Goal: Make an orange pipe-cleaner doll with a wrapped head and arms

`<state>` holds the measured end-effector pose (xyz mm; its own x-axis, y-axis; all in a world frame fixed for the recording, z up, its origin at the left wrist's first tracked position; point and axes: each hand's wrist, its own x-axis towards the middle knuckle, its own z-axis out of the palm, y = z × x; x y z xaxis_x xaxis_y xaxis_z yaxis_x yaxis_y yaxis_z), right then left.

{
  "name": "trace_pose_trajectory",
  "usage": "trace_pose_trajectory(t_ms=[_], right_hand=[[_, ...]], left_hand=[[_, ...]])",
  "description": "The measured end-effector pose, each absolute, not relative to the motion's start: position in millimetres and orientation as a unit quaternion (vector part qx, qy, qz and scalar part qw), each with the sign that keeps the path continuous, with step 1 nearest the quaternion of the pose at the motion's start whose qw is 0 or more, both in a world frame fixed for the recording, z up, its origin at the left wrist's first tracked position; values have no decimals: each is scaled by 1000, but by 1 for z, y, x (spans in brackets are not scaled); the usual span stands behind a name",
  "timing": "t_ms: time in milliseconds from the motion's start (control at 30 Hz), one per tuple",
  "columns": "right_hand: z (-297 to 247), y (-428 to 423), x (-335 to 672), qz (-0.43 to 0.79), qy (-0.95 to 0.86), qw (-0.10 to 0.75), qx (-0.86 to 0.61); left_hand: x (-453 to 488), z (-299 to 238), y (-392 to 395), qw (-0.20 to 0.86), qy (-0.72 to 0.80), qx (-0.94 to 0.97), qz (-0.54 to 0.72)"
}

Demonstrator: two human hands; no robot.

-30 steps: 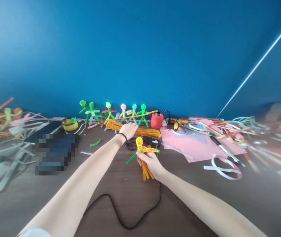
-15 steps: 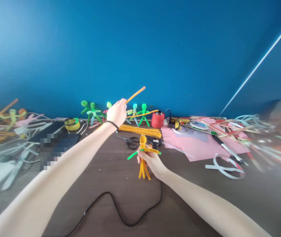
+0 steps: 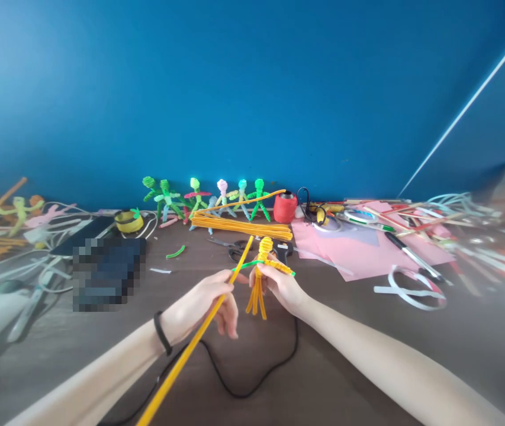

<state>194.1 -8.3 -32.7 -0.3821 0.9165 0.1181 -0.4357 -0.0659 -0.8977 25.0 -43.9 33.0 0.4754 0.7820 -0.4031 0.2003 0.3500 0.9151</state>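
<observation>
My right hand [image 3: 281,287] is closed around the body of a yellow-orange pipe-cleaner figure [image 3: 265,247]. The figure has a coiled head, one wrapped yellow arm on the right, a bare green arm on the left, and several loose strands hanging as legs. Beside it, my left hand [image 3: 210,302] pinches a long yellow pipe cleaner [image 3: 190,346], which slants from near the figure's green arm down toward the bottom edge. Behind the hands lies a bundle of yellow pipe cleaners [image 3: 243,226], with one strand sticking up over the rest.
Finished pipe-cleaner figures [image 3: 195,192] stand along the blue wall. Black scissors [image 3: 235,253] and a black glue gun [image 3: 284,251] lie behind the held figure. A red roll [image 3: 285,207], pink sheets [image 3: 341,260] and a yellow tape roll [image 3: 128,222] are farther back. A black cable [image 3: 238,395] curves across the front.
My left hand has come down and back from the bundle, bringing a yellow pipe cleaner beside the figure. My right hand still holds the figure in nearly the same place.
</observation>
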Motion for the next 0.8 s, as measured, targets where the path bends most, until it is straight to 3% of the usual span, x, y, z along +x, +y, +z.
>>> trace_pose_trajectory(t_ms=[167, 267, 367, 667, 800], right_hand=[[-35, -7, 196, 689, -467, 495, -249], [-35, -6, 195, 694, -463, 494, -246], [-36, -5, 195, 695, -455, 497, -250], [-39, 0, 195, 695, -437, 519, -236], [-40, 1, 196, 699, -413, 520, -264]], left_hand=[[32, 17, -40, 718, 450, 439, 300], [38, 11, -32, 732, 461, 412, 287], [45, 7, -25, 695, 467, 461, 295], [46, -10, -16, 704, 417, 513, 260], [44, -17, -14, 719, 389, 490, 303]])
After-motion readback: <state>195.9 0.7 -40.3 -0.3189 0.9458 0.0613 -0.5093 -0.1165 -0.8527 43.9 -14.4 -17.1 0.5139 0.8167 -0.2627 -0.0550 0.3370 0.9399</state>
